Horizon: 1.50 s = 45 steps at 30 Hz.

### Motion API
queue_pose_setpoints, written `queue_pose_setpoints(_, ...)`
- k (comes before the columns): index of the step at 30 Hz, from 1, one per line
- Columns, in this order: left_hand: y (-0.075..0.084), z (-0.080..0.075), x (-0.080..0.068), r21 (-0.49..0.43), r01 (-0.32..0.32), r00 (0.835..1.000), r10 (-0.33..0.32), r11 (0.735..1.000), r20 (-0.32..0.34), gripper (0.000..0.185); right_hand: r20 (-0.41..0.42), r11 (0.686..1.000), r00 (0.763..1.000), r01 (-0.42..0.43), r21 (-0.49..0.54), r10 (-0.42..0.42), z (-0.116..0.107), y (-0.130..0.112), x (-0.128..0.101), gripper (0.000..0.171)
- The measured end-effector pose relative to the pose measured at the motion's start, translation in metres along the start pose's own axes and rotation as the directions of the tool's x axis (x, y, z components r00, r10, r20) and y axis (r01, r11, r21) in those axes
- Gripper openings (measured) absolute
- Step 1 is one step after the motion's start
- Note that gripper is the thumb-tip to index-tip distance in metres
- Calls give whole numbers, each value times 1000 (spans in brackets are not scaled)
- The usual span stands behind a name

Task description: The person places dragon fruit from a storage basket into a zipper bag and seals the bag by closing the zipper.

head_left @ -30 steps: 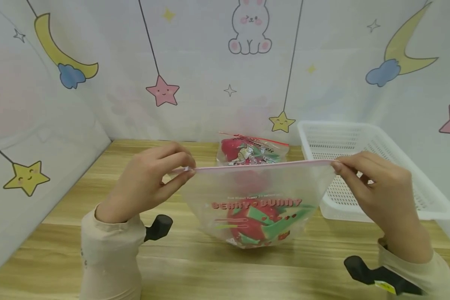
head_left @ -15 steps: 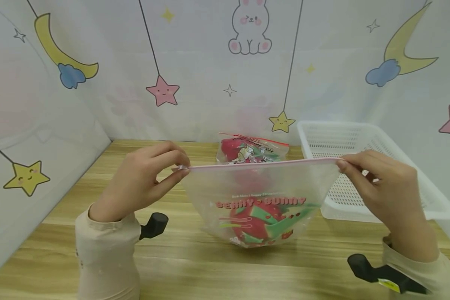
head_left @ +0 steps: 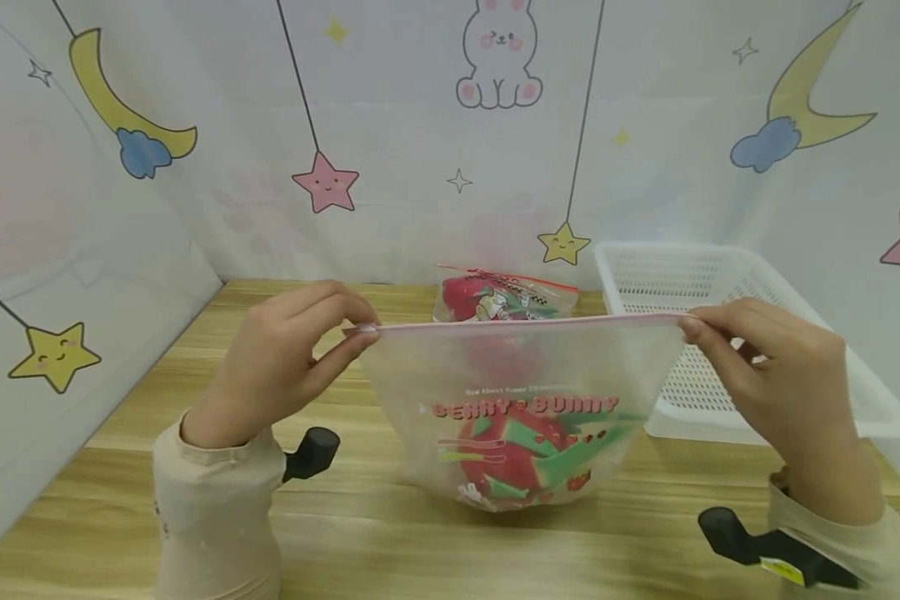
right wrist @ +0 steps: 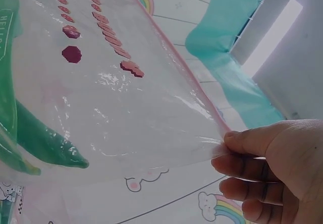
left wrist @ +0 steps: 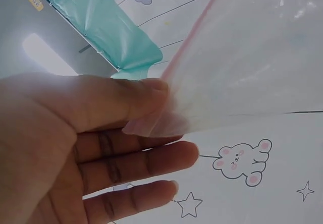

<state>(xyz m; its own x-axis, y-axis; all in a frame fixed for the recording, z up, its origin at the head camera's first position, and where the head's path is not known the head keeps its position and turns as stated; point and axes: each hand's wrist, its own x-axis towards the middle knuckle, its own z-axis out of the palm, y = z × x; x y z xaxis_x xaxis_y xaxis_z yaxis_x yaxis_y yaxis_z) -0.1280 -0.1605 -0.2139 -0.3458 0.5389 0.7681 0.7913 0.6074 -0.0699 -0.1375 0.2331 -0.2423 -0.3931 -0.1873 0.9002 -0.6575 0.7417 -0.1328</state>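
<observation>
In the head view a clear zip bag (head_left: 521, 367) with a pink zip strip hangs between my hands, its top edge stretched nearly level. Inside lies a rounded red thing with pointed green leaves (head_left: 510, 458). My left hand (head_left: 277, 358) pinches the strip's left end, where a small clear slider shows, between thumb and fingers. At the opposite end my right hand (head_left: 787, 375) pinches the top corner. The left wrist view shows my thumb over the bag's corner (left wrist: 156, 123). Green pointed tips (right wrist: 50, 138) of the contents appear in the right wrist view.
Behind the held bag, a second zip bag (head_left: 562, 304) with a red strip stands on the wooden table (head_left: 390, 558), with red and green contents. A white perforated basket (head_left: 735, 425) sits at the right, partly behind my right hand. Printed cloth walls (head_left: 390, 108) enclose the table.
My hands have moved slightly apart, the left one leftward and the right one rightward, drawing the strip tauter. The strip has risen a little. Both hands keep their pinch on it.
</observation>
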Motion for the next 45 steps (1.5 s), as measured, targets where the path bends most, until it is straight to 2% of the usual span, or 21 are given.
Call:
queue_pose_setpoints(5, -3, 2, 2, 5, 4, 1000, -4, 1000, -28, 12, -2, 1000, 1000, -7, 6, 7, 0, 1, 1, 61)
queue_pose_setpoints(12, -14, 12, 4, 77, 88, 996, -86, 993, -28, 16, -27, 1000, 1000, -15, 15, 16, 8, 5, 2, 58)
queue_pose_setpoints(14, -18, 17, 5, 73, 107, 994, -104, 992, -42, 17, -36, 1000, 999, -22, 12, 22, 10, 7, 2, 51)
queue_pose_setpoints(19, -26, 30, 9, 19, 145, 987, -144, 989, -69, 16, -28, 999, 998, -49, -4, 49, 11, 9, -2, 9)
queue_pose_setpoints(20, -27, 33, 10, 9, 154, 986, -153, 988, -69, 15, -19, 998, 998, -55, -11, 55, 11, 9, -2, 5)
queue_pose_setpoints(26, -34, 48, 12, -46, 216, 974, -218, 975, -62, 12, 70, 994, 995, -64, -93, 70, 15, 11, 0, 11)
queue_pose_setpoints(32, -43, 56, 6, -78, 311, 945, -316, 947, -81, 11, 130, 989, 990, -27, -148, 46, 24, 13, 16, 6)
queue_pose_setpoints(37, -50, 62, 6, -88, 390, 916, -396, 917, -70, 14, 213, 984, 974, -34, -174, 71, 31, 19, 25, 9)
queue_pose_setpoints(41, -57, 68, 12, -82, 456, 889, -458, 886, -11, 17, 307, 976, 944, -55, -210, 120, 35, 28, 32, 11)
queue_pose_setpoints(45, -66, 75, 19, -63, 503, 864, -500, 862, 55, 20, 415, 966, 892, -79, -246, 179, 41, 39, 41, 16)
